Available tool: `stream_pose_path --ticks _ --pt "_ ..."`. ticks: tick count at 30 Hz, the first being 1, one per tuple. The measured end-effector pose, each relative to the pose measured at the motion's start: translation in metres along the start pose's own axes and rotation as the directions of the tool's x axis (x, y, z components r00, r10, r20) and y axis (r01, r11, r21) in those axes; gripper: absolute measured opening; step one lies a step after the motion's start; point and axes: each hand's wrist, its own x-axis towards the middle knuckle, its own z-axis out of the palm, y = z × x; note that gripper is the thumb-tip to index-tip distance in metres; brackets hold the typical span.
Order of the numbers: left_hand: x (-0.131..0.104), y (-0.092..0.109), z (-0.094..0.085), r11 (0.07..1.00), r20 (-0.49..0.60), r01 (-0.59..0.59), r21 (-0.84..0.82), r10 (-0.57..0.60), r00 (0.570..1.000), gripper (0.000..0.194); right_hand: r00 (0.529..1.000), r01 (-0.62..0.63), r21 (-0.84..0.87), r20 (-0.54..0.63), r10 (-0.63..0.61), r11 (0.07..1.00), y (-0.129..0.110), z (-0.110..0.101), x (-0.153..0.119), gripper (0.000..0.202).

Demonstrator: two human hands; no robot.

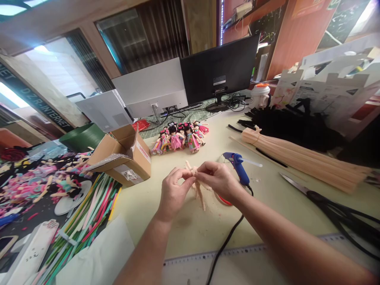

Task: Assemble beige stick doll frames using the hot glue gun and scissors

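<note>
Both hands meet over the middle of the table, pinching a small beige figure of bent pipe cleaners (199,193). My left hand (175,190) grips its upper part between thumb and forefinger. From the other side, my right hand (218,180) pinches the same part, its fingertips close to the left ones. Two thin legs hang below, and one end sticks up above the fingers. What lies between the fingertips is hidden. A blue glue gun (240,168) lies just right of my right hand, partly behind it a red round object (224,200).
Several finished dolls (181,136) lie behind the hands. An open cardboard box (127,156) stands left, near coloured pipe cleaners (86,213). At right are a beige pipe cleaner bundle (303,158) and large scissors (323,202). The glue gun's black cord (228,237) crosses a ruler (252,250).
</note>
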Motion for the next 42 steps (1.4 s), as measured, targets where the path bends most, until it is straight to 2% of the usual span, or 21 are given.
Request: stream_pose_path --ticks 9,15,22,28,33,42 --pt "0.003 -0.001 -0.005 0.997 0.036 0.059 -0.049 -0.058 0.998 0.012 0.997 0.072 -0.09 0.014 -0.072 0.993 0.001 -0.002 0.0 0.012" --pt "0.004 0.002 -0.004 0.999 -0.014 0.032 -0.016 -0.033 0.999 0.015 1.0 0.006 -0.141 -0.027 -0.01 0.99 -0.006 -0.006 0.0 0.014" --pt "0.003 0.0 -0.004 0.999 -0.013 0.031 -0.041 -0.032 0.999 0.01 0.997 -0.067 -0.031 0.026 0.068 0.997 0.0 -0.008 0.005 0.016" --pt "0.002 -0.001 -0.003 0.974 0.052 0.16 -0.163 -0.153 0.987 0.017 0.997 -0.05 0.096 0.058 0.044 0.994 0.002 -0.007 0.006 0.018" --pt "0.003 -0.007 0.001 0.918 0.027 0.252 -0.307 -0.256 0.966 0.027 0.996 -0.037 0.139 0.085 0.025 0.99 0.003 -0.006 0.005 0.022" --pt "0.004 -0.001 -0.002 0.918 0.091 0.284 -0.277 -0.27 0.959 0.024 0.992 -0.02 0.146 0.129 0.001 0.989 0.006 -0.004 0.005 0.02"
